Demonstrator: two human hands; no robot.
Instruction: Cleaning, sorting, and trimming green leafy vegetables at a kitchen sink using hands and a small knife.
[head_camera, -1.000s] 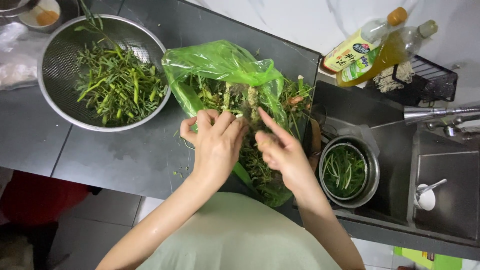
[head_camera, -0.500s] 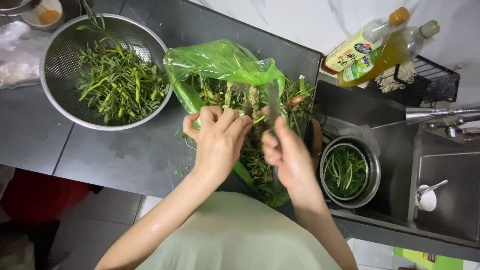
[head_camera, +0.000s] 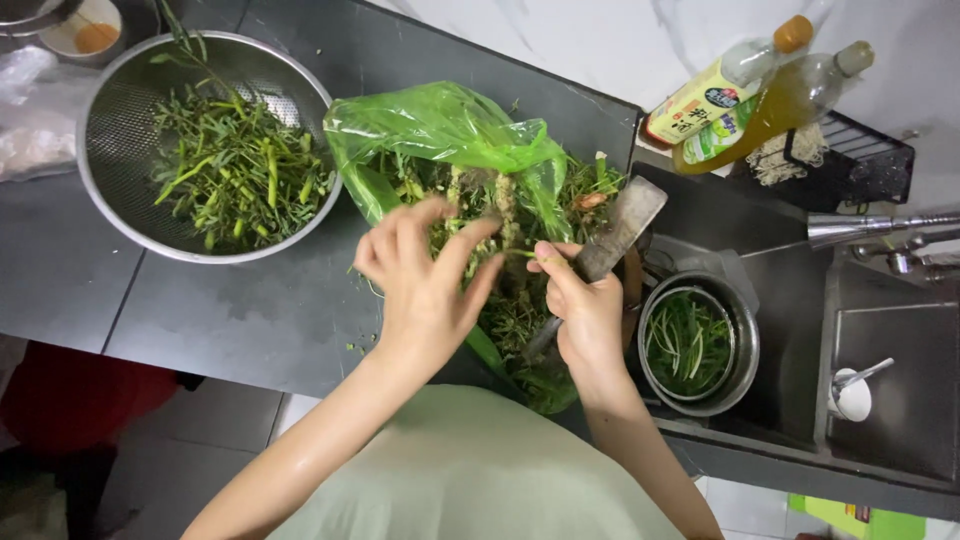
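Left hand (head_camera: 425, 275), fingers spread, should pin the rooty greens (head_camera: 500, 215) at mid-frame while the right hand (head_camera: 585, 310), seemingly closed on the knife (head_camera: 610, 240), trims them.

metal colander (head_camera: 110, 215) of cut green stems at upper left on a dark grey table (head_camera: 230, 320). small white bowl (head_camera: 88, 28) with something orange at the top left corner, clear plastic bag (head_camera: 35, 120) just below it. two bottles (head_camera: 760, 95) of yellow liquid lying tilted at upper right, beside a black wire rack (head_camera: 860, 160). steel pot (head_camera: 735, 375) of greens beside the sink (head_camera: 890, 400), chrome tap (head_camera: 870, 228) above, white cup (head_camera: 852, 395) with a spoon in the basin.
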